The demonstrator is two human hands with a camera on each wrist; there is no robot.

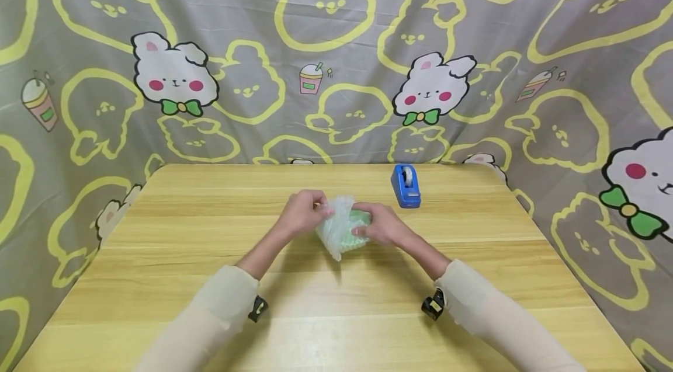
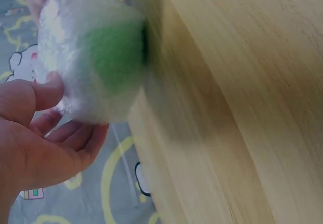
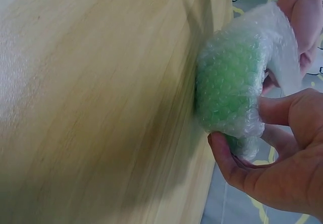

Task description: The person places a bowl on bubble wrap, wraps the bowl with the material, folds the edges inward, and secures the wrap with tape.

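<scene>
A green object (image 3: 227, 82), its kind hidden under the layers, is wrapped in clear bubble wrap (image 1: 335, 230) near the middle of the table. My left hand (image 1: 303, 212) pinches a flap of the wrap at its left side between thumb and fingers. From the other side my right hand (image 1: 386, 223) grips the wrapped object, thumb on the near face and fingers around the edge. In the right wrist view a loose sheet of wrap stands out toward the left hand. The bundle's lower side is close to the wooden table top.
A blue tape dispenser (image 1: 406, 188) with a roll in it stands toward the back right of the wooden table (image 1: 210, 202). Behind the table and along both sides hangs a grey curtain (image 1: 236, 144) with cartoon prints.
</scene>
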